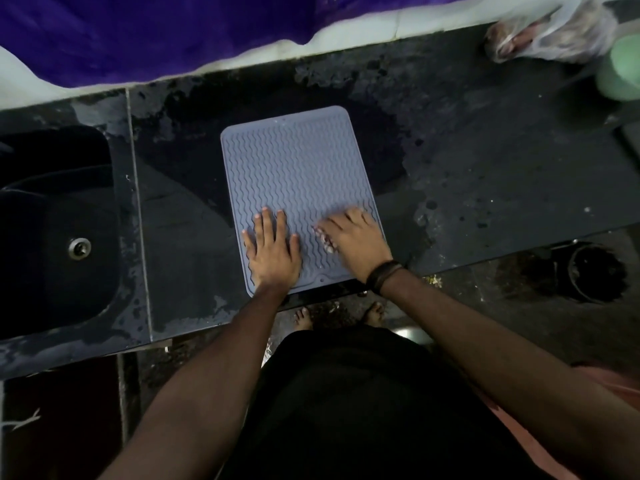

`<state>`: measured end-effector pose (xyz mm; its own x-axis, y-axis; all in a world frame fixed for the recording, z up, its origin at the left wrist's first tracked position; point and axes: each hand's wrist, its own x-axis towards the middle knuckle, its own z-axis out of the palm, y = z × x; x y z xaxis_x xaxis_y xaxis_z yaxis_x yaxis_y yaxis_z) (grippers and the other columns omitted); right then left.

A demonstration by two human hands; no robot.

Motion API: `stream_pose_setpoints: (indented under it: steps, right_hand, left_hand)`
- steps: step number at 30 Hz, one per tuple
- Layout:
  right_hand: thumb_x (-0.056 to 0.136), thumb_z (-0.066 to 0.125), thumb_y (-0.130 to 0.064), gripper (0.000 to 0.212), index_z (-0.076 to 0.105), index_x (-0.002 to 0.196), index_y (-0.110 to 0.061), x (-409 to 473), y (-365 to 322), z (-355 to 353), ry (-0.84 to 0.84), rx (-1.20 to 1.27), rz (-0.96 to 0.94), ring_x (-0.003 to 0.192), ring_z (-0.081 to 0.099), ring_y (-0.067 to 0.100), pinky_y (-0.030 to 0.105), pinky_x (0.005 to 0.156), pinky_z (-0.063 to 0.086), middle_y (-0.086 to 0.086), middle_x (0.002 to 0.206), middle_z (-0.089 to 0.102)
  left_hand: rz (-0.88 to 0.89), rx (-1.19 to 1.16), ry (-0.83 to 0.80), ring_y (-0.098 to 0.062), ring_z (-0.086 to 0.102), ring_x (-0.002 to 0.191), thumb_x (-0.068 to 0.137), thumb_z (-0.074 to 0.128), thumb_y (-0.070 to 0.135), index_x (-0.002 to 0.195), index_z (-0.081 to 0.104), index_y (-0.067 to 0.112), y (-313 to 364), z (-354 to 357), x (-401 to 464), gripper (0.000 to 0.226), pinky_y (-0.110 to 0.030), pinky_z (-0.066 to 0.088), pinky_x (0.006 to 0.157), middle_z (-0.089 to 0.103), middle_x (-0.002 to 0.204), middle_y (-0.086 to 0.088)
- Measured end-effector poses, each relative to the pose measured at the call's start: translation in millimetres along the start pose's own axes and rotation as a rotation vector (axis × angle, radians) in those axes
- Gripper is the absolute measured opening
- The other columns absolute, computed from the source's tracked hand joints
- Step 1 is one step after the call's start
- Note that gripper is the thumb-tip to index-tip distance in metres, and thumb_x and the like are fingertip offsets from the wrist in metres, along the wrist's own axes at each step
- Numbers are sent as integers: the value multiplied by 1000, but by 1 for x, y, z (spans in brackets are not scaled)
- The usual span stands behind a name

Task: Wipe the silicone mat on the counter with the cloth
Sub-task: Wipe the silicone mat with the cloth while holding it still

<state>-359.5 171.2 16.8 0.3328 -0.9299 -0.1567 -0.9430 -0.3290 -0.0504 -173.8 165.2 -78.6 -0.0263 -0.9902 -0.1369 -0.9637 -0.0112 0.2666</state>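
Grey-blue rectangular silicone mat (298, 174) with wavy ridges, flat on the dark wet stone surface (485, 174), near edge at the surface's front lip. Left hand (272, 249) pressed flat on the mat's near-left part, fingers straight and spread; right hand (353, 240), blurred, on the near-right part, fingers curled over a small pale cloth (325, 240) peeking out under the thumb side. Black sink (59, 216) with metal drain to the left, clear plastic bag (550, 32) and pale green round container (620, 71) at far right.
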Motion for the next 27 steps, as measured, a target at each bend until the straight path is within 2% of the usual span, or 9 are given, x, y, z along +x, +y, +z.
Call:
stream_pose_setpoints:
  steps: [2,5,9,12,15,18,21,24,27]
  right_hand:
    - [88,37,-14,48,52,133,-19,26,7,-8,-2,-7,35,123,44,29,42,109,30,4,134,53]
    - [93,36,-13,50,42,142,-17,45,17,0,-106,-20,67,130,37,31,44,111,27,7,141,48]
    - [94,31,-16,55,32,149,-18,14,18,20,-160,-60,56,135,33,39,50,112,26,7,144,45]
    - [90,30,-16,56,41,144,-23,-27,18,25,-172,-40,0,129,41,36,47,108,32,3,142,48]
    - [82,29,-16,57,58,130,-24,-55,24,17,-169,-14,-52,116,51,32,42,100,40,1,127,60]
    - [85,33,-17,48,62,123,-24,-40,36,4,-89,26,41,116,51,30,41,98,37,1,122,62]
    - [85,51,-11,49,53,132,-21,6,56,-4,-31,27,173,122,44,31,42,103,32,3,131,56]
    - [88,52,-10,57,42,143,-20,36,68,3,-121,43,216,128,39,31,43,109,29,4,140,49]
    - [89,47,-10,60,36,148,-17,25,60,17,-157,60,225,131,37,34,47,108,30,7,141,47]
  left_hand:
    - [-7,2,3,-24,-6,157,108,25,46,163,9,18,7,-2,9,64,-50,-11,124,0,170,-8]
    - [34,-16,-46,-23,-9,156,108,23,45,163,5,20,16,0,24,63,-49,-9,124,-4,170,-6]
    - [2,-6,-20,-23,-8,157,108,22,45,163,6,22,17,7,26,61,-50,-7,125,-3,170,-5]
    - [8,-14,17,-22,-6,157,108,23,45,163,8,23,17,11,24,61,-50,-6,125,0,170,-4]
    - [9,-16,29,-22,-7,157,108,22,46,163,8,23,16,13,25,61,-49,-7,125,0,170,-4]
    - [12,-15,33,-22,-7,157,108,22,46,163,7,23,16,14,25,62,-50,-7,125,0,170,-5]
    - [10,-11,32,-22,-7,157,108,21,47,163,6,24,15,14,24,62,-50,-6,125,0,170,-4]
    - [1,-5,40,-21,-6,157,108,22,46,163,8,24,15,14,24,61,-51,-4,125,1,170,-4]
    - [9,-16,71,-21,-3,157,109,26,44,163,12,22,16,16,23,60,-52,-2,125,5,170,-5]
